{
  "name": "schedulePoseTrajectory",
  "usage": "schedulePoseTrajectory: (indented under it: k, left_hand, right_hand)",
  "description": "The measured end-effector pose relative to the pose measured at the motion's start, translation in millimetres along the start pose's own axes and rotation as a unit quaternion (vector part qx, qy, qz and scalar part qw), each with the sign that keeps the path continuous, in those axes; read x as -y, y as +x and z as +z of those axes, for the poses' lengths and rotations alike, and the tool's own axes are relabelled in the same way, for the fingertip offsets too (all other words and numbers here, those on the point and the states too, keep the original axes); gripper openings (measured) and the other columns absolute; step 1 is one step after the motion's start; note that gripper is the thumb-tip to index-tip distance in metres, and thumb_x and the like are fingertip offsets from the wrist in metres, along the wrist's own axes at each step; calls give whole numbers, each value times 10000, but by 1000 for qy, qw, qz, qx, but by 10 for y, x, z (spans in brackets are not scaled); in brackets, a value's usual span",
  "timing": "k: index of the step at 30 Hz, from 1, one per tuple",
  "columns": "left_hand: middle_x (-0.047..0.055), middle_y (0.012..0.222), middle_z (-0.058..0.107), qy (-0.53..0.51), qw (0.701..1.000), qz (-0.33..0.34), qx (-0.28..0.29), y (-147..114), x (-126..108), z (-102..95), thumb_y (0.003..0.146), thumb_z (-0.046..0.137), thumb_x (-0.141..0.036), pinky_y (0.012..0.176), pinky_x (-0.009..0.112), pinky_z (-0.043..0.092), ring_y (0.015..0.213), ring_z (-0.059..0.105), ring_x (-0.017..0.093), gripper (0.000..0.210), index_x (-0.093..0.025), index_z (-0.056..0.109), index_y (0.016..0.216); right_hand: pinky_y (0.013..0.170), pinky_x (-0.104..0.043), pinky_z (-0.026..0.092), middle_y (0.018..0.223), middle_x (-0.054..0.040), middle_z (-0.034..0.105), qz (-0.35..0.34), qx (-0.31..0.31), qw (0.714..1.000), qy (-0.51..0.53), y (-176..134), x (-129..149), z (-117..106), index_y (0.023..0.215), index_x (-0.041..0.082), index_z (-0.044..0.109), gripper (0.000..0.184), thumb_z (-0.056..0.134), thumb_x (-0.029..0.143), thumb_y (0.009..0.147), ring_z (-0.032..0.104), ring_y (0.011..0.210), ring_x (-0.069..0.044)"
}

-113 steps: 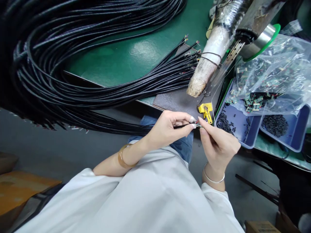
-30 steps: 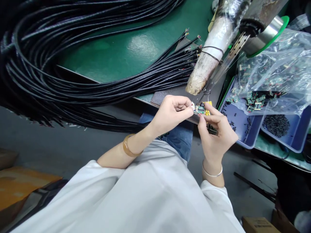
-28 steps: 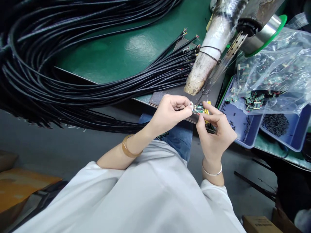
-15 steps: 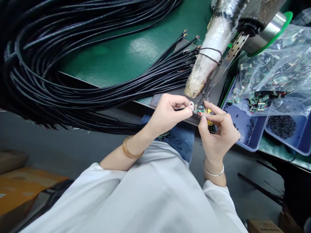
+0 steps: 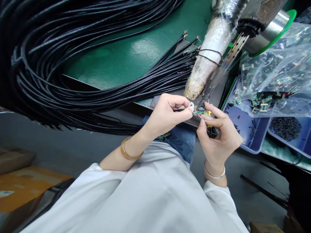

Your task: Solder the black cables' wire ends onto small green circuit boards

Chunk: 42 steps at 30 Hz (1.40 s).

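Observation:
My left hand [image 5: 170, 110] is closed, its thumb and fingertips pinching the end of a black cable against something white at the fingertips. Right beside those fingertips is a small green circuit board [image 5: 200, 110] with a row of metal contacts. My right hand [image 5: 220, 132] pinches a thin pale wire [image 5: 200, 116] between thumb and finger at the board's lower edge. Its index finger reaches along the board's right end, where a bit of yellow shows behind. Just above the board comes down the tip of a mounted soldering iron [image 5: 218, 72]. Where the wire ends is too small to tell.
A wrapped fume pipe [image 5: 205, 64] slants down close above my hands. Black cables [image 5: 109, 94] lie bundled on the green bench [image 5: 109, 61]. At right are a solder spool [image 5: 269, 35], a plastic bag of circuit boards [image 5: 279, 71] and blue trays [image 5: 255, 147] with small black parts.
My right thumb and fingers have shifted slightly down and left along the board, showing more of its right end. My left hand stays nearly still. The view has turned a little.

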<state>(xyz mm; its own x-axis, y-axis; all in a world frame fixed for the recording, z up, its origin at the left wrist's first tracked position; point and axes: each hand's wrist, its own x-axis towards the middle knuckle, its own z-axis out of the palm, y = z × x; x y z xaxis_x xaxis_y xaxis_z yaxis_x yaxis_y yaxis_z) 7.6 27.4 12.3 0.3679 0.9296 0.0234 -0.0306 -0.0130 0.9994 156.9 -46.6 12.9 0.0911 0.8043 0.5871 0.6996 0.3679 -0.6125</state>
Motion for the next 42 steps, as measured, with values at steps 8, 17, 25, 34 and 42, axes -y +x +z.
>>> schedulePoseTrajectory:
  k: [8,17,25,34,42]
  left_hand:
    - [-27,561,430,28,1000,2,-2,-26,-26,17,785,613,-171,479,191,268,534,337,55,200,-115,628,593]
    - [-30,570,412,31,999,5,3,-21,-53,6,800,610,-176,483,195,255,543,318,54,212,-112,625,599]
    - [-31,581,443,9,999,-30,41,-52,35,-5,800,612,-162,490,184,272,541,343,49,175,-108,661,641]
    - [19,696,653,10,999,-6,41,-280,11,16,794,718,-200,513,175,412,555,492,68,100,-121,721,854]
    - [3,554,627,-142,985,-73,64,-340,-10,-36,857,704,-294,460,167,423,455,520,63,183,-124,682,795]
  right_hand:
    - [793,-312,653,1095,-40,774,-10,-5,1000,-17,37,-9,-3,898,214,640,218,694,24,806,759,1015,-206]
    - [762,-285,643,1120,-38,771,-13,-5,1000,-10,47,20,-12,872,210,615,234,695,7,786,772,972,-197]
    - [699,-249,616,1092,-26,774,-2,4,999,-47,19,0,-22,894,219,610,153,673,85,851,765,953,-172]
    - [622,-235,615,803,30,661,130,-29,988,77,-90,-22,-75,883,229,615,85,697,209,891,691,706,-120]
    - [510,-211,544,750,45,657,84,-32,991,103,-275,-2,-94,945,233,648,113,693,154,878,676,578,-105]
